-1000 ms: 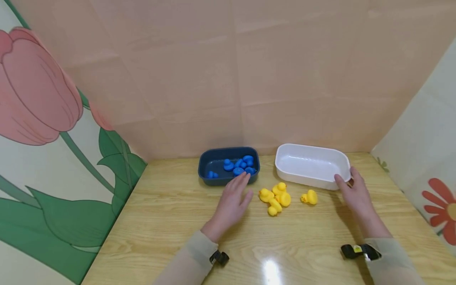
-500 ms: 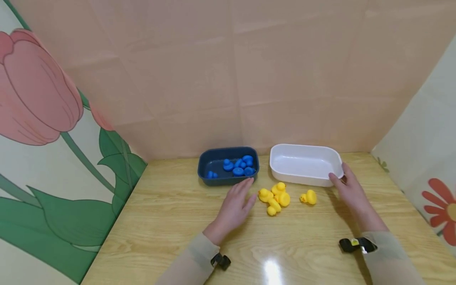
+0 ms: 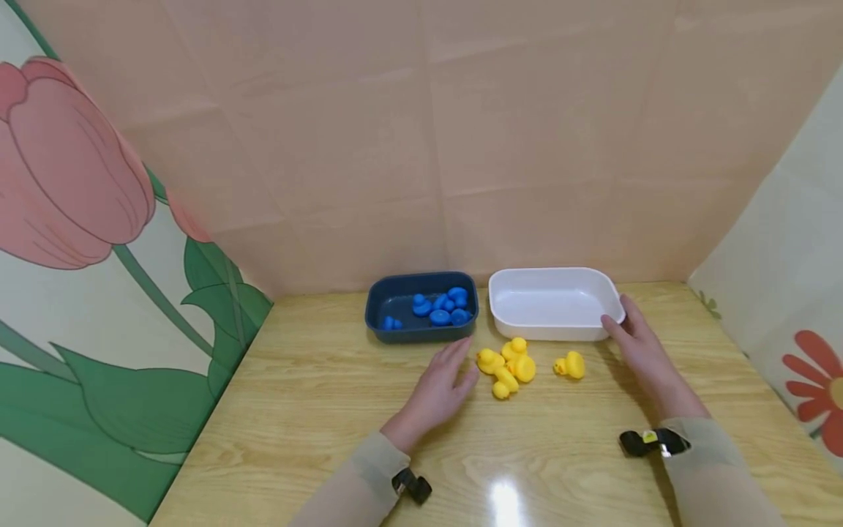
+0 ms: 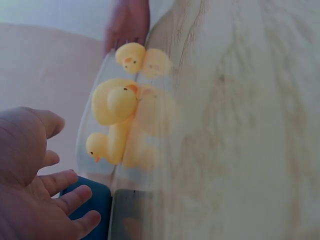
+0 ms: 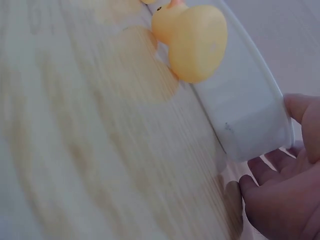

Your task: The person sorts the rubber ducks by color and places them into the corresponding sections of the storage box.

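Note:
My right hand (image 3: pixel 645 357) holds the right end of a white plastic bin (image 5: pixel 245 105), thumb at its rim and fingers along the end wall. My left hand (image 3: pixel 435 391) hovers with relaxed fingers just in front of a dark blue bin (image 3: pixel 421 335), holding nothing. Inside that bin lie several blue toy ducks (image 3: pixel 440 318). Between the hands, a cluster of yellow rubber ducks (image 3: pixel 507 372) sits on the table, some tipped over. One more yellow duck (image 5: pixel 197 45) lies on its side apart from them, in front of the white bin.
Both bins stand side by side at the back of the wooden table (image 3: pixel 296 410), close to a beige sheet (image 3: pixel 329 146) hanging behind. Panels with a pink tulip (image 3: pixel 79 168) and a red flower (image 3: pixel 817 388) flank the table.
The white bin has slid left toward the dark blue bin and straightened, with my right hand following. My left hand has drawn back slightly from the dark blue bin.

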{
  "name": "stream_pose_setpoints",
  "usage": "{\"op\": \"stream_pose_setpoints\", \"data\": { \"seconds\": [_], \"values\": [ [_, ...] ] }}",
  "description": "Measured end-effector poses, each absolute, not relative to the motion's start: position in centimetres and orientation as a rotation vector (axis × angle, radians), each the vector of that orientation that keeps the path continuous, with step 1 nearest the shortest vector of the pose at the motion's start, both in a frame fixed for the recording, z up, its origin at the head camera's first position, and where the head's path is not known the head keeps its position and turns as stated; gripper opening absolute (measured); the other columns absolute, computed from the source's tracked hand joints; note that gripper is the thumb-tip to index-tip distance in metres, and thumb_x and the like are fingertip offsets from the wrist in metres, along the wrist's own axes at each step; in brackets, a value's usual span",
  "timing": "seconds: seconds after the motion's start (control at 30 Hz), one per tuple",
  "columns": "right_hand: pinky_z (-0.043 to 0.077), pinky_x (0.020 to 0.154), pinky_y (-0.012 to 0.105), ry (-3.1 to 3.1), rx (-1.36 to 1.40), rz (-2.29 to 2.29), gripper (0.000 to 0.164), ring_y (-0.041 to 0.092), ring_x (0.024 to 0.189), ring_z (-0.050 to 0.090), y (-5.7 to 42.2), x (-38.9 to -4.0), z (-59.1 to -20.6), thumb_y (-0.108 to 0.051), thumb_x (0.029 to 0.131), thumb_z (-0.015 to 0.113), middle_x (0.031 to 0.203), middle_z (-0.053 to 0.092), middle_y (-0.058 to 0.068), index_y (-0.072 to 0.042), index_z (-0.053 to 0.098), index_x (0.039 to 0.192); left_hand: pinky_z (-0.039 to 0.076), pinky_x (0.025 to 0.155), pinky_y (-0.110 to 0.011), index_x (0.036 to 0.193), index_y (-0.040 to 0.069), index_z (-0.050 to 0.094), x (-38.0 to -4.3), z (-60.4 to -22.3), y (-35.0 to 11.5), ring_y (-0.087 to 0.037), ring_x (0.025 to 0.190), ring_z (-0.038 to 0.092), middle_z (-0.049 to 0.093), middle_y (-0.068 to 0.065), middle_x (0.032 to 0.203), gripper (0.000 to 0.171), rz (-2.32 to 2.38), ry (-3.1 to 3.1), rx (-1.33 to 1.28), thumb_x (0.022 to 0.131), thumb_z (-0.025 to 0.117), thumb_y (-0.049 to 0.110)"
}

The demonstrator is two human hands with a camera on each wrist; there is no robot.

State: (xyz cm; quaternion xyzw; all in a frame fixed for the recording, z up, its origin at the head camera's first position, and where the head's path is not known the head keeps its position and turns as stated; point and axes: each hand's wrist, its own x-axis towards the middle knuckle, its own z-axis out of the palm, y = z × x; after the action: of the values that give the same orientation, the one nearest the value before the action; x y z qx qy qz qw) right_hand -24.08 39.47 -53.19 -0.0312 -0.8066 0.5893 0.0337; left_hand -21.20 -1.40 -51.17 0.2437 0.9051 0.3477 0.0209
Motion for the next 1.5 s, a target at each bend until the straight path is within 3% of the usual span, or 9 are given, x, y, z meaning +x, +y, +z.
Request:
{"op": "stream_pose_setpoints", "data": {
  "seconds": [0.3,0.6,0.8,1.03,1.27,1.5],
  "values": [
    [-0.002,0.131,0.064,-2.464,-0.124,1.879,0.095,0.041,0.166,-0.01,39.1,-24.8,-53.4,-0.057,0.115,0.048,0.182,-0.014,0.013,-0.023,-0.017,0.175,0.033,0.13,-0.054,0.176,0.021,0.032,-22.0,-51.8,-0.8,-0.028,0.163,0.033,0.034,-0.005,0.179,0.071,1.115,2.749,0.738,0.113,0.066,0.03],
    [0.001,0.13,0.066,-2.455,-0.142,1.879,0.094,0.044,0.166,-0.007,38.2,-25.1,-53.6,-0.057,0.115,0.047,0.182,-0.012,0.014,-0.023,-0.016,0.175,0.036,0.129,-0.05,0.175,0.021,0.033,-22.9,-52.4,0.0,-0.028,0.159,0.04,0.039,0.001,0.176,0.077,1.086,2.76,0.745,0.109,0.073,0.026],
    [0.004,0.131,0.066,-2.453,-0.159,1.871,0.092,0.044,0.167,-0.004,37.8,-25.2,-53.6,-0.057,0.115,0.047,0.183,-0.01,0.014,-0.024,-0.014,0.176,0.038,0.128,-0.047,0.174,0.028,0.036,-23.2,-52.5,0.5,-0.023,0.157,0.042,0.042,0.007,0.174,0.08,1.059,2.759,0.688,0.107,0.078,0.03],
    [0.002,0.13,0.066,-2.446,-0.152,1.861,0.091,0.046,0.166,-0.004,37.7,-25.1,-53.5,-0.055,0.116,0.048,0.182,-0.009,0.016,-0.023,-0.013,0.176,0.038,0.128,-0.048,0.172,0.025,0.042,-23.5,-52.5,1.0,-0.025,0.156,0.045,0.046,0.004,0.172,0.078,1.016,2.781,0.712,0.105,0.08,0.031],
    [0.003,0.129,0.071,-2.483,-0.171,1.829,0.096,0.047,0.166,-0.003,37.5,-25.0,-53.6,-0.065,0.112,0.048,0.183,-0.007,0.013,-0.026,-0.012,0.176,0.039,0.127,-0.047,0.168,0.025,0.048,-23.8,-52.8,1.4,-0.023,0.152,0.049,0.052,0.005,0.167,0.074,0.957,2.812,0.708,0.103,0.082,0.032],
    [0.003,0.13,0.068,-2.469,-0.154,1.809,0.094,0.049,0.166,0.001,37.6,-25.3,-54.0,-0.061,0.113,0.05,0.182,-0.003,0.017,-0.024,-0.009,0.177,0.038,0.127,-0.046,0.164,0.022,0.053,-23.9,-52.6,1.8,-0.025,0.149,0.052,0.057,0.003,0.163,0.07,0.9,2.852,0.707,0.102,0.084,0.031]
  ]
}}
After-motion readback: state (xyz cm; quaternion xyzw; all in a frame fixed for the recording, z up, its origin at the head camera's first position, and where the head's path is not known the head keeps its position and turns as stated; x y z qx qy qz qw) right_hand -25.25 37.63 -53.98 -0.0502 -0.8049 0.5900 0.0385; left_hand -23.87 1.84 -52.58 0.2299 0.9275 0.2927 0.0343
